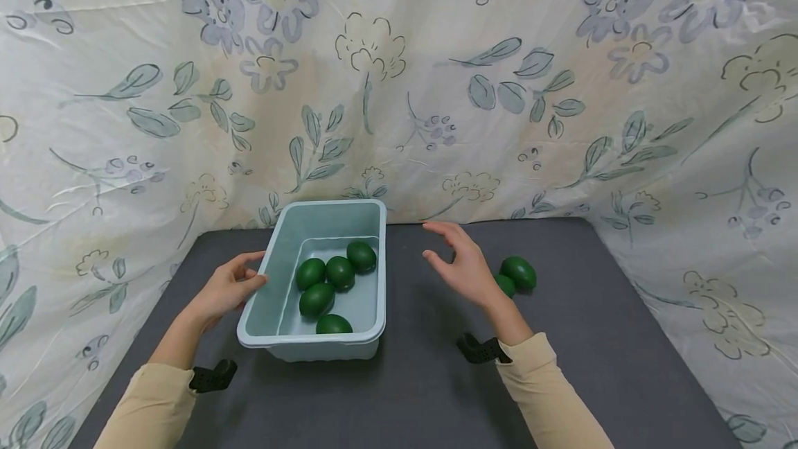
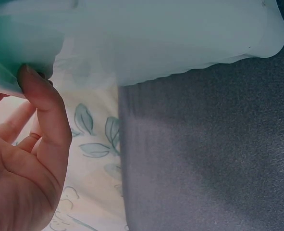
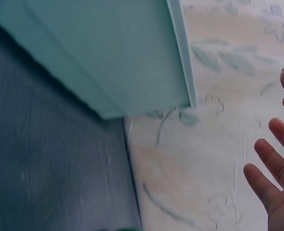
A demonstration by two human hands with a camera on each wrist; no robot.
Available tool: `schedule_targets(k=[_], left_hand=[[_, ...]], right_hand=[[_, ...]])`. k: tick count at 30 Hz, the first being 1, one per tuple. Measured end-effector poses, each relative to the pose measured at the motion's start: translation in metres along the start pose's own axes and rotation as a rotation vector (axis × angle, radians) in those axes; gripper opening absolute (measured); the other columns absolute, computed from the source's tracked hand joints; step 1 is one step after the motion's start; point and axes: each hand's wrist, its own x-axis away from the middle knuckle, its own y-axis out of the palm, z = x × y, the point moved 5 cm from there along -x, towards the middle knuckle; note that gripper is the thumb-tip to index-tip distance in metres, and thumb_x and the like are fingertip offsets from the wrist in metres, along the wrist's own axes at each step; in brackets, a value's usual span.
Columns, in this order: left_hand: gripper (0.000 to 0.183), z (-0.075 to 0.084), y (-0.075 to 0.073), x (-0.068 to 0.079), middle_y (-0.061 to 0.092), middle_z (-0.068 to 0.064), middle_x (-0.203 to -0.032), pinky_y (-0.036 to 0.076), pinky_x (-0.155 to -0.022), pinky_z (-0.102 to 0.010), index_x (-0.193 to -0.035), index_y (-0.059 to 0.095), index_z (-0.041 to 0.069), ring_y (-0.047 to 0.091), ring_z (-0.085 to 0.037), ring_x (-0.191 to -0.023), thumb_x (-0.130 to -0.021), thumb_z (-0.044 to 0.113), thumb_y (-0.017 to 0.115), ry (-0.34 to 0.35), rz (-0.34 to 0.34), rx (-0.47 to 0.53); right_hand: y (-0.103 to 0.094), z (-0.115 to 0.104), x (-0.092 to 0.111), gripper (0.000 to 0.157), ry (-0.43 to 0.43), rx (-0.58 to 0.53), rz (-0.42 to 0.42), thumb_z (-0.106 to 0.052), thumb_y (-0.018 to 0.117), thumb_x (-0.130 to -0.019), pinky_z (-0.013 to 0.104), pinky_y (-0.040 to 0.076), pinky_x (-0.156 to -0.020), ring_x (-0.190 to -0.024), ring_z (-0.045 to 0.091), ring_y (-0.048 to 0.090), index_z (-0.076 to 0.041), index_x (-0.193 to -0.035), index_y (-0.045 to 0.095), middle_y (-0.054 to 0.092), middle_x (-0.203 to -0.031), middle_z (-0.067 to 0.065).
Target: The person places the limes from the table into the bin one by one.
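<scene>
A pale blue-green plastic bin (image 1: 312, 339) stands left of centre on the dark table, with several smooth, dark green oval fruits (image 1: 316, 301) lying on its floor. At the bin's left side, my left hand (image 1: 227, 286) pinches the rim between thumb and fingers; the left wrist view shows the thumb (image 2: 43, 96) on the rim. To the right of the bin my right hand (image 1: 464, 265) hovers apart from it, holding nothing. Its fingers (image 3: 274, 159) are spread in the right wrist view. Two more green fruits (image 1: 519, 274) lie just beyond my right wrist, one partly hidden by it.
The dark grey table (image 1: 424, 393) runs back to a floral cloth (image 1: 411, 75) that hangs behind and along both sides. Black bands (image 1: 480, 350) are strapped on both wrists, below the beige sleeves.
</scene>
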Motion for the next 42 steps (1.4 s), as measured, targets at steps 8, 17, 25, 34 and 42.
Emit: schedule_targets(k=[8, 17, 25, 34, 42], left_hand=[[0.063, 0.0, 0.0, 0.001, 0.054, -0.018, -0.104, 0.052, -0.066, -0.037, -0.145, 0.023, 0.008, 0.057, -0.022, -0.083, -0.093, 0.022, 0.054, -0.006, 0.004, -0.001], [0.063, -0.001, 0.001, 0.0, 0.054, -0.018, -0.104, 0.053, -0.067, -0.039, -0.145, 0.023, 0.008, 0.058, -0.022, -0.084, -0.093, 0.022, 0.055, -0.009, 0.003, 0.003], [0.062, 0.002, 0.002, 0.001, 0.055, -0.018, -0.104, 0.053, -0.067, -0.041, -0.145, 0.023, 0.007, 0.061, -0.02, -0.083, -0.093, 0.018, 0.053, -0.015, 0.011, 0.028], [0.061, 0.003, 0.002, 0.002, 0.054, -0.018, -0.102, 0.053, -0.068, -0.04, -0.145, 0.023, 0.007, 0.061, -0.02, -0.083, -0.093, 0.017, 0.053, -0.01, 0.012, 0.032], [0.062, 0.002, 0.003, 0.001, 0.055, -0.018, -0.104, 0.053, -0.068, -0.041, -0.145, 0.022, 0.007, 0.061, -0.02, -0.082, -0.093, 0.017, 0.053, -0.019, 0.011, 0.032]], right_hand=[[-0.017, 0.028, 0.017, 0.045, 0.053, -0.002, 0.022, -0.016, 0.064, -0.086, 0.044, 0.043, -0.089, -0.113, 0.024, 0.05, -0.016, -0.129, 0.052, 0.048, -0.13, 0.004], [-0.04, 0.062, 0.038, 0.042, 0.126, 0.089, 0.062, -0.015, 0.064, -0.087, 0.049, 0.041, -0.091, -0.116, 0.029, 0.048, -0.01, -0.127, 0.052, 0.049, -0.129, 0.011], [-0.06, 0.09, 0.053, 0.041, 0.214, 0.126, 0.099, -0.02, 0.063, -0.088, 0.051, 0.039, -0.091, -0.117, 0.032, 0.046, -0.012, -0.127, 0.053, 0.048, -0.128, 0.012], [-0.072, 0.119, 0.068, 0.046, 0.306, 0.166, 0.063, -0.022, 0.06, -0.09, 0.056, 0.036, -0.094, -0.119, 0.038, 0.042, -0.01, -0.132, 0.048, 0.041, -0.135, 0.018], [-0.075, 0.143, 0.077, 0.048, 0.359, 0.192, 0.062, -0.024, 0.058, -0.091, 0.058, 0.036, -0.092, -0.12, 0.041, 0.04, -0.005, -0.133, 0.045, 0.04, -0.133, 0.023]])
